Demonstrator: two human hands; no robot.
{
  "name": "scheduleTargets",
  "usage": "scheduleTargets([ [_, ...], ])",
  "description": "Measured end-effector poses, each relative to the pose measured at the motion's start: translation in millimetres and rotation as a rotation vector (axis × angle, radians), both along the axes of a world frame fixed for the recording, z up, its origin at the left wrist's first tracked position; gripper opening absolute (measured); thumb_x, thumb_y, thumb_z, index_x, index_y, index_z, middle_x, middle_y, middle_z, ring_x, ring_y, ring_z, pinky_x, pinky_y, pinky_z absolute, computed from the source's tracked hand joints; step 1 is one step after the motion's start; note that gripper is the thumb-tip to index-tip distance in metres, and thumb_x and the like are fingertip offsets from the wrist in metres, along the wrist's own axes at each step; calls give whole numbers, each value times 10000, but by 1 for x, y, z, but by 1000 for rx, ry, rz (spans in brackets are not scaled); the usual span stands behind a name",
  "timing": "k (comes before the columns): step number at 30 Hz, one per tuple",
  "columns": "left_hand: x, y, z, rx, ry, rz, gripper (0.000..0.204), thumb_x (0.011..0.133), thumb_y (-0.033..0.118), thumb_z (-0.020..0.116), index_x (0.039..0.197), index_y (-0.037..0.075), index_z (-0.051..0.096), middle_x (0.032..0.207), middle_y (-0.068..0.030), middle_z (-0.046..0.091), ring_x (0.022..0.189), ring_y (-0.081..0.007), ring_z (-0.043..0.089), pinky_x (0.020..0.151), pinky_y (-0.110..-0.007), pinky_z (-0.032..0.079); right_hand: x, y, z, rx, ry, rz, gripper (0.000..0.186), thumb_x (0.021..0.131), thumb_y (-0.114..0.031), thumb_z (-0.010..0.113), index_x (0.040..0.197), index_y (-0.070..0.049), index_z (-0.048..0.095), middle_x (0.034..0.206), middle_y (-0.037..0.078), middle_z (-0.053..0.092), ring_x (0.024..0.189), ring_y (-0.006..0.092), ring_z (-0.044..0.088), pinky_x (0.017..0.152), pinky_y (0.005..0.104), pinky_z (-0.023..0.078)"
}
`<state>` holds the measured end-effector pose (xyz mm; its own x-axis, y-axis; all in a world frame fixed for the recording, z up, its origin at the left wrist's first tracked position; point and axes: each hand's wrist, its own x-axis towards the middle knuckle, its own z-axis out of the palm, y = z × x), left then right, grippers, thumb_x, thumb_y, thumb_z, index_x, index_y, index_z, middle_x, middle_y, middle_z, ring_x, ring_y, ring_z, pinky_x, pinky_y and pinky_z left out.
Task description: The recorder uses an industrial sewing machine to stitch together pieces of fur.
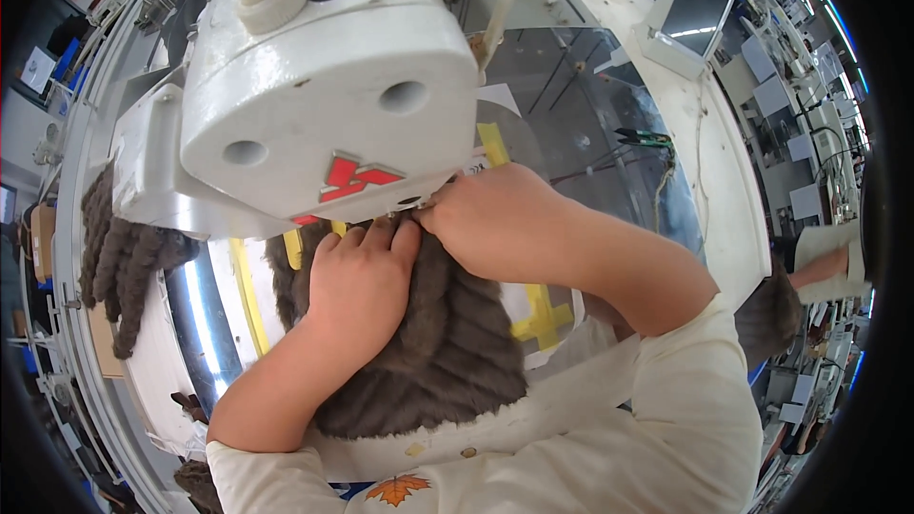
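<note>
A white sewing machine head (314,105) with a red emblem hangs over a brown fur piece (447,352) made of ridged strips. My left hand (360,281) lies on the fur just below the head, fingers bent and closed on it, tips partly hidden. My right hand (481,219) is closed at the fur's upper edge, by the lower edge of the head; what its fingertips hold is hidden. Yellow tape (541,324) marks the pale work plate around the fur.
A clear plastic table extension (609,95) holds green-handled snips (644,138). Brown fur strips (124,266) hang at the left. A framed glass panel (695,5) stands at the back right. Another person's forearm (819,265) shows at the far right, beside workbenches (804,148).
</note>
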<state>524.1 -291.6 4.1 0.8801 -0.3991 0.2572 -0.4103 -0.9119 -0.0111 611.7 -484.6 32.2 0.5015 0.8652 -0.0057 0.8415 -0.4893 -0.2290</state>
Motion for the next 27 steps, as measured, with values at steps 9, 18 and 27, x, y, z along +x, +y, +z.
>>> scheduleTargets([
  [9,2,2,4,-27,32,-2,247,806,93,611,1046,68,666,917,-57,685,786,-218,676,680,-357,474,1,4,1,0,-11,-18,102,777,-96,650,763,-32,728,786,153,730,756,333,738,616,452,573],
  [18,3,5,7,-82,82,-28,314,832,75,584,1129,35,676,1044,-112,717,905,-274,704,773,-391,511,1,6,3,-21,9,-80,110,783,-102,651,763,-29,730,777,163,732,752,340,745,617,463,575],
  [27,-3,6,10,-87,145,-34,409,835,79,588,1235,32,661,1189,-132,706,935,-266,693,811,-392,500,3,7,18,-212,8,-61,164,858,-120,596,938,-98,737,883,109,754,826,309,748,671,435,594],
])
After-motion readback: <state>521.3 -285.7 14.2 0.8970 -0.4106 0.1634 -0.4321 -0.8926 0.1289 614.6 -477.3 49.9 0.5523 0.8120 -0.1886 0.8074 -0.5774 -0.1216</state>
